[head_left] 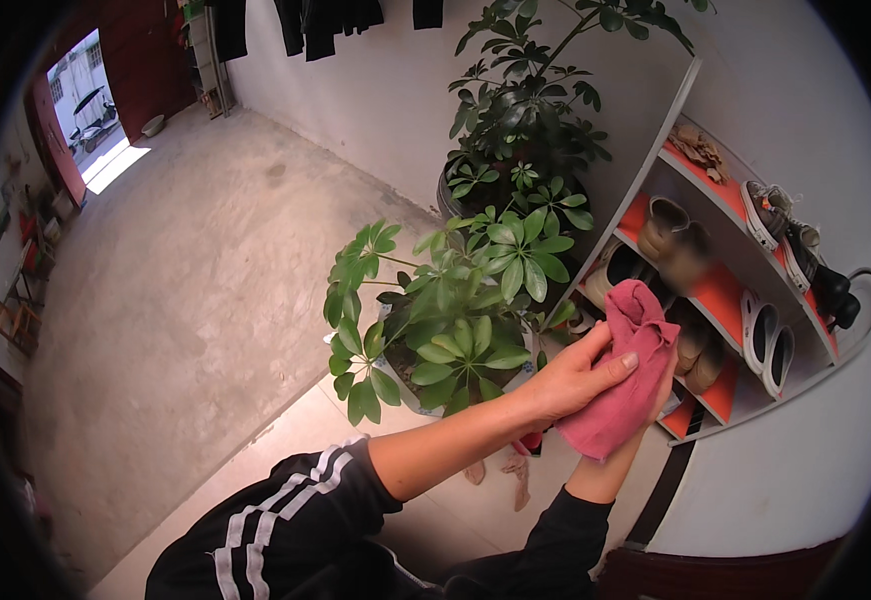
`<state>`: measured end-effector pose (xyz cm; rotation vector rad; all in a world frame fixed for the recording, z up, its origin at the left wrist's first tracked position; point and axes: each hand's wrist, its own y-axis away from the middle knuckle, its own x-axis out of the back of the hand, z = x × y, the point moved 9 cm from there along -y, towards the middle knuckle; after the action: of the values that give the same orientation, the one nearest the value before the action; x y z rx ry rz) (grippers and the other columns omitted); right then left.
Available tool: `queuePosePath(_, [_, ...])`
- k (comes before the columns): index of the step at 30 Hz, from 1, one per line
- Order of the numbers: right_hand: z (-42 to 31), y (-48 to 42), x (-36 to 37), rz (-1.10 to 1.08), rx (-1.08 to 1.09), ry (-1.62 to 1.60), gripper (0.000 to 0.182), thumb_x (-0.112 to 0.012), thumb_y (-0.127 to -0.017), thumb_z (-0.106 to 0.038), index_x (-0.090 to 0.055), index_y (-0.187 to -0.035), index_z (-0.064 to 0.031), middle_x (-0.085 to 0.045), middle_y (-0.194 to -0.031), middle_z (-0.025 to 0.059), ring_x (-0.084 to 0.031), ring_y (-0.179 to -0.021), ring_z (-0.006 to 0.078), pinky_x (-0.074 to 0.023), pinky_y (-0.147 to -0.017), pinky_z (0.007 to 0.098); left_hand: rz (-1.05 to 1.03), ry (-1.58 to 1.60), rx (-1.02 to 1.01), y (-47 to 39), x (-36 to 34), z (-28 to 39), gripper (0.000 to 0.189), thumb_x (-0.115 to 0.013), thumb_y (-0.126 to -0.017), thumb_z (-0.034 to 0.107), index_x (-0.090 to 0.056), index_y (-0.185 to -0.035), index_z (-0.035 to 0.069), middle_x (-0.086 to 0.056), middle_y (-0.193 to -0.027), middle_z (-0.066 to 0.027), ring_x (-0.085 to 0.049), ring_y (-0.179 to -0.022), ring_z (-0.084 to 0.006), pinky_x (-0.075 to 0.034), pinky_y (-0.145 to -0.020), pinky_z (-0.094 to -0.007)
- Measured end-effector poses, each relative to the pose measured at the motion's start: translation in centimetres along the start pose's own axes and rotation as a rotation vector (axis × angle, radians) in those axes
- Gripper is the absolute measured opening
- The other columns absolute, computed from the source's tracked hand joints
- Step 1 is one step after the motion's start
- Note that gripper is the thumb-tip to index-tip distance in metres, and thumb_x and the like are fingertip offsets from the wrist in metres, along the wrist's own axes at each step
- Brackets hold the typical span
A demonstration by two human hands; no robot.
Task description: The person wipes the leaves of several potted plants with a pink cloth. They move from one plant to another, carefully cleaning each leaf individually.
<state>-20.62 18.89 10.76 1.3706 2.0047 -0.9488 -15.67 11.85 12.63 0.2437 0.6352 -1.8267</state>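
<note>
A crumpled pink cloth (645, 345) is held up in front of a shoe rack. My left hand (574, 379) grips it from the left, with the thumb pressed across its front. My right hand (660, 401) supports it from behind and to the right; most of those fingers are hidden by the cloth. Just left of the hands stands a potted umbrella plant (450, 352) with glossy green leaves, its light pot (398, 386) partly covered by foliage. Behind it rises a taller umbrella plant (529, 112) in a dark pot (446, 195).
The white rack with orange shelves (732, 319) carries sneakers (769, 214), white slippers (765, 341) and brown shoes (660, 225). Beige fabric pieces (516, 476) lie on the tiles beneath my arms. A concrete floor (180, 285) stretches left to an open doorway (79, 97). Dark clothes (323, 26) hang above.
</note>
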Motion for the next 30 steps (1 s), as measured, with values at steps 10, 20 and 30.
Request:
queuePosePath(10, [-3.0,-0.2,6.3,0.162,0.044,0.247,0.060,-0.037,-0.097,-0.044,-0.034,-0.140,-0.0017,-0.044,-0.137,0.0135,-0.045,-0.124,0.0253,-0.0355,-0.105,0.0393,0.263,-0.656,-0.115,-4.3,0.7,1.5,0.051,-0.064,-0.088,0.022,-0.045,-0.132,0.004,-0.054,-0.110,-0.0091,-0.054,-0.102,-0.0181,-0.045,-0.086,-0.0300])
queuePosePath(20, [-5.5,1.1,1.8,0.021,-0.166,-0.302,0.063,-0.033,-0.096,-0.052,-0.033,-0.141,-0.0085,-0.037,-0.144,0.0148,-0.037,-0.132,0.0326,-0.0317,-0.108,0.0440,0.077,-1.240,-0.119,-6.8,-6.7,-0.8,0.053,-0.065,-0.077,0.013,-0.049,-0.128,0.012,-0.045,-0.114,-0.0210,-0.055,-0.098,-0.0379,-0.048,-0.083,-0.0408])
queuePosePath(30, [-4.6,-4.5,-2.1,-0.027,-0.271,-0.154,0.057,-0.038,-0.096,-0.050,-0.044,-0.134,-0.0086,-0.047,-0.133,0.0089,-0.047,-0.122,0.0227,-0.0407,-0.100,0.0389,0.086,-1.496,-0.259,-9.8,-6.2,8.6,0.044,-0.060,-0.079,0.011,-0.052,-0.122,0.007,-0.058,-0.106,-0.0149,-0.059,-0.095,-0.0347,-0.050,-0.080,-0.0383])
